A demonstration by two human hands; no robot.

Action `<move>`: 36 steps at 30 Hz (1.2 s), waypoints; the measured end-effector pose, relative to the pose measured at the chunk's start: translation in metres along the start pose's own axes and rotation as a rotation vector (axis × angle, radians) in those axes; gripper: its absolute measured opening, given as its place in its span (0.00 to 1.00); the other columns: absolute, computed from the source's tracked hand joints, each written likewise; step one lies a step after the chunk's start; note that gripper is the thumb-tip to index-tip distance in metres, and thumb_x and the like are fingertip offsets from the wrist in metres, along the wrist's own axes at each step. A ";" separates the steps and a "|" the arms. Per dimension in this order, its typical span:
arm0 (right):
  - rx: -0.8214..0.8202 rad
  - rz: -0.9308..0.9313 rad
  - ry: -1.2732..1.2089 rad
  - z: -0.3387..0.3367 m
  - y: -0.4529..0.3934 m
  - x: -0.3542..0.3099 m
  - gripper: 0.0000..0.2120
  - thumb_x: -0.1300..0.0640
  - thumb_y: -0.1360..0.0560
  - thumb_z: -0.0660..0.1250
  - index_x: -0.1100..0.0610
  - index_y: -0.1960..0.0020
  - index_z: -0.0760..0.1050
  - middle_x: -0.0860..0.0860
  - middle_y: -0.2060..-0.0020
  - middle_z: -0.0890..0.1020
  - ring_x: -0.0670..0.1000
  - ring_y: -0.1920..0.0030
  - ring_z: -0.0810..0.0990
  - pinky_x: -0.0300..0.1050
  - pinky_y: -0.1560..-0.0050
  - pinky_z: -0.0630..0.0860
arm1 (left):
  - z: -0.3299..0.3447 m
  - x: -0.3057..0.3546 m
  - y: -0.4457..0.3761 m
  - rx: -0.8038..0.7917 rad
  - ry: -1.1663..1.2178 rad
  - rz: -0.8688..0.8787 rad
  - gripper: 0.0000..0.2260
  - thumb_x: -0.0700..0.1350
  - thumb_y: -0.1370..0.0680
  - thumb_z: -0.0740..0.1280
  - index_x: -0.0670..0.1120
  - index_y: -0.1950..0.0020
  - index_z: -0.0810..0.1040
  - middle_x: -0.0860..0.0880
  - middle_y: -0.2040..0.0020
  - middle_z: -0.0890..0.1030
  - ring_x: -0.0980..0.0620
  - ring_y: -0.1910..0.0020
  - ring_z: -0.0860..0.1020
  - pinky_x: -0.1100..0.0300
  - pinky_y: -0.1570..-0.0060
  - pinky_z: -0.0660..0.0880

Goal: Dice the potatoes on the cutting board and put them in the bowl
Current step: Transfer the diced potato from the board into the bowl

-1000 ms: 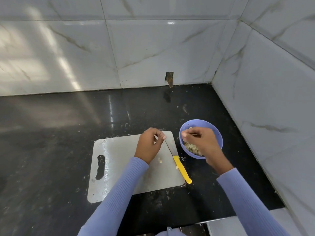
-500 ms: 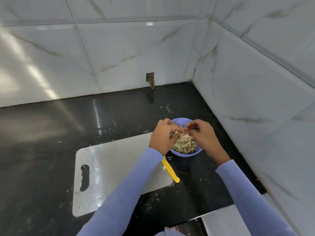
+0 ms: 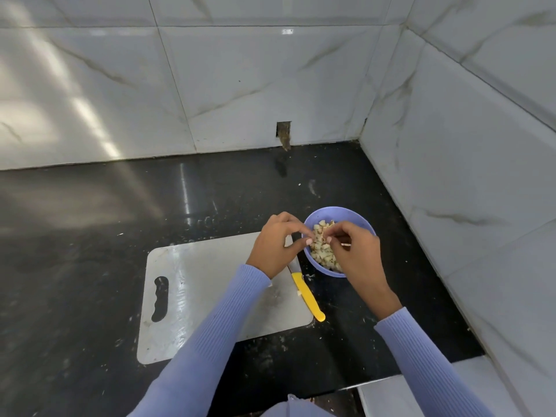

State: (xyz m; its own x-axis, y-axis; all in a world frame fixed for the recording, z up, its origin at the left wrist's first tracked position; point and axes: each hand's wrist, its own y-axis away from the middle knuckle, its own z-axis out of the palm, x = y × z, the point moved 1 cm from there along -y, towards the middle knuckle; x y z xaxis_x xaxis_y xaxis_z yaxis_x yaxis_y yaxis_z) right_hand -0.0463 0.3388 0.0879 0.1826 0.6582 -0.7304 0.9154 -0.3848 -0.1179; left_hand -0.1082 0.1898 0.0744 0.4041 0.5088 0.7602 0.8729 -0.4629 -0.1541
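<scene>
two hands are held over the bowl, right of centre, fingertips pinched together, contents unclear; diced potatoes lie directly beneath; one stray piece is left beside the knife.

One cutting board. One knife, yellow handle. One bowl, lilac. Diced potato pieces in the bowl: a heap, too many and too small to count. One stray piece on the board beside the knife handle. Two hands: left hand, right hand. Two sleeves.
</scene>
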 end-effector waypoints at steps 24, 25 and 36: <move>0.052 0.127 -0.044 -0.010 0.008 0.025 0.07 0.62 0.25 0.69 0.57 0.47 0.79 0.50 0.52 0.82 0.45 0.52 0.79 0.34 0.50 0.75 | 0.023 0.013 -0.008 -0.047 -0.385 0.165 0.04 0.49 0.29 0.73 0.50 0.58 0.84 0.44 0.23 0.56 0.41 0.27 0.59 0.45 0.34 0.61; 0.042 0.126 -0.044 -0.009 0.008 0.024 0.07 0.62 0.25 0.69 0.57 0.47 0.79 0.51 0.51 0.82 0.45 0.52 0.79 0.36 0.49 0.76 | 0.022 0.012 -0.009 -0.073 -0.429 0.177 0.08 0.50 0.27 0.71 0.52 0.50 0.84 0.45 0.22 0.52 0.41 0.25 0.54 0.46 0.32 0.57; -0.033 -0.070 -0.081 0.014 0.015 0.001 0.04 0.64 0.26 0.69 0.57 0.53 0.80 0.46 0.60 0.81 0.41 0.61 0.78 0.25 0.59 0.72 | -0.009 -0.019 0.018 0.188 -0.205 0.055 0.04 0.42 0.29 0.74 0.50 0.56 0.84 0.48 0.46 0.79 0.48 0.44 0.72 0.58 0.47 0.68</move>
State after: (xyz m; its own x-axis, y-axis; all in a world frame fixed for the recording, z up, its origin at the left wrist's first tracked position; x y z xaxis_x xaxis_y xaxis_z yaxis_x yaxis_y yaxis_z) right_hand -0.0374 0.3245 0.0761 0.0898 0.6279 -0.7731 0.9364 -0.3176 -0.1492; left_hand -0.1024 0.1656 0.0629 0.4821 0.6321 0.6067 0.8760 -0.3604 -0.3206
